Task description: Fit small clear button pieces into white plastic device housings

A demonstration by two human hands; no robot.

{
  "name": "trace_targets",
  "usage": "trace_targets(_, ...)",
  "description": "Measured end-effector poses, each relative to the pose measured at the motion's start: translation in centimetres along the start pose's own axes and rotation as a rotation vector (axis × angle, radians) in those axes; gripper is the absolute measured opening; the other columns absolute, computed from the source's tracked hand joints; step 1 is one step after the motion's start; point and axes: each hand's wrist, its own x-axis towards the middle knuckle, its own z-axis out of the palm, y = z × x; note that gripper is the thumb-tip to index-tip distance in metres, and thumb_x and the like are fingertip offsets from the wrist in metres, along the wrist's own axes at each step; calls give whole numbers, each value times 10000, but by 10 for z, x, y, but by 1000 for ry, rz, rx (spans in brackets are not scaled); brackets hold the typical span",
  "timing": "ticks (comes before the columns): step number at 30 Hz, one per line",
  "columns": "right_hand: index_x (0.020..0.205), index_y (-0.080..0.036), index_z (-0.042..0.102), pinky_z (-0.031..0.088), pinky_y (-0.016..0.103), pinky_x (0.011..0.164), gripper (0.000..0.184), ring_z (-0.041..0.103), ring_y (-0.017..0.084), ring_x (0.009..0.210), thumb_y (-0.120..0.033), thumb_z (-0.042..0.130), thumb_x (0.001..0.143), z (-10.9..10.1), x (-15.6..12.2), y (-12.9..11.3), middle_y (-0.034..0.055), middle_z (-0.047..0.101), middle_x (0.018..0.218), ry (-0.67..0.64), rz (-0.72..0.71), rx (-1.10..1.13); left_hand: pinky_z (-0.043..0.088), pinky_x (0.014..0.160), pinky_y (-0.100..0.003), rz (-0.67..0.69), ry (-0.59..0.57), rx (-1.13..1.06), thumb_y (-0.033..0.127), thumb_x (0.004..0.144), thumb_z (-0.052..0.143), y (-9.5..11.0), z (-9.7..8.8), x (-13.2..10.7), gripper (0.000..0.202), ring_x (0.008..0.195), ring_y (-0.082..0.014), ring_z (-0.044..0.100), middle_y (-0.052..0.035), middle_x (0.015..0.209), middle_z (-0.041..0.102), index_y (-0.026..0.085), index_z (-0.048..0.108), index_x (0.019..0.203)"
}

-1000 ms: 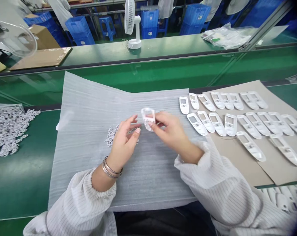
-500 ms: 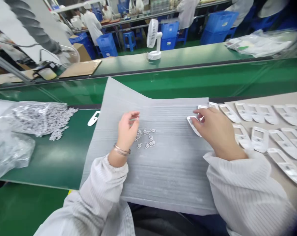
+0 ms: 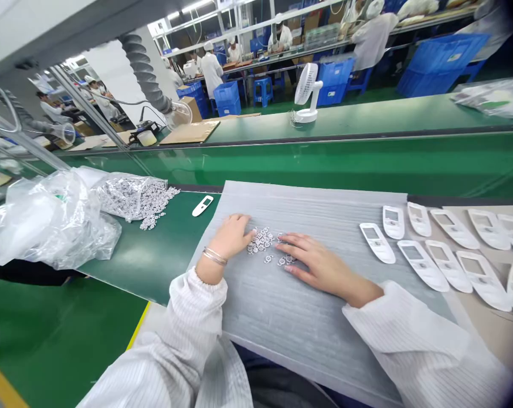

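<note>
A small pile of pale ring-shaped parts with little tails (image 3: 261,240) lies on a grey foam sheet (image 3: 282,317). My left hand (image 3: 233,237) rests at the pile's left side, thumb apart from the fingers, its fingertips partly hidden. From the right, my right hand (image 3: 318,262) reaches over with fingers spread and stretched out. Its fingertips are at the right edge of the pile, beside a few loose parts (image 3: 285,260). Neither hand shows anything held. To the right, a white casing with a rectangular window (image 3: 377,243) lies on the sheet.
More white casings (image 3: 482,279) lie in rows at right. A single casing (image 3: 203,205) sits left of the sheet. Clear bags (image 3: 64,218) and a spilled heap of small parts (image 3: 154,204) are at left. Beyond stands a white fan (image 3: 308,93); people work behind.
My right hand has left the white casing at right and moved left to the small parts. My left hand has come down beside them; they are bunched closer. The view has shifted.
</note>
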Motion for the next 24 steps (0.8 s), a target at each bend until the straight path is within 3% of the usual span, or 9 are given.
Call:
trace_targets(5,1480,-193,457,465,527,1100,554,452,302,1362,-379,608,980,3,4,-3,134,444,1503,97,53,26,421,1157,-502,17,-6,42,325,944,539,-7,-17,-30,406,1308,-280,526,-150,1353,581,141,545,1306)
trace_targets(7,1424,-164,523,492,533,1065,508,506,312,1303,-333,644,961,5,6,-3,148,516,1432,142,77,52,425,1162,-471,51,-21,38,335,960,518,-3,-16,-37,404,1306,-252,528,-139,1359,579,144,530,1316)
trace_targets(10,1224,-164,673,543,522,981,266,601,295,1167,-220,605,973,9,7,1,125,641,1259,169,89,88,430,1163,-442,113,-68,46,344,944,567,11,-8,-41,445,1316,-241,519,-127,1379,570,152,513,1342)
trace_targets(15,1150,-199,722,541,468,996,208,625,256,1153,-207,629,964,9,10,6,95,661,1258,176,73,118,464,1106,-488,206,-101,111,357,870,687,51,9,-31,554,1301,-304,519,-147,1390,558,155,520,1357)
trace_targets(19,1221,-195,689,514,450,1039,265,606,244,1194,-233,642,962,-32,5,-12,107,642,1292,200,139,88,461,1040,-574,268,-28,136,352,917,596,72,23,-15,434,1251,-363,540,-176,1344,583,154,563,1301)
trace_targets(22,1196,-184,673,528,408,999,226,633,219,1124,-250,584,999,-77,-23,-48,84,694,1173,290,178,141,458,1001,-608,300,80,87,351,936,524,65,36,-3,381,1203,-388,561,-200,1288,616,129,598,1237)
trace_targets(24,1119,-195,685,554,327,908,170,674,176,994,-230,565,1004,-93,-55,-76,55,724,1052,446,191,220,488,980,-550,386,191,-52,413,932,512,54,42,2,353,1099,-337,618,-143,1163,686,166,640,1149)
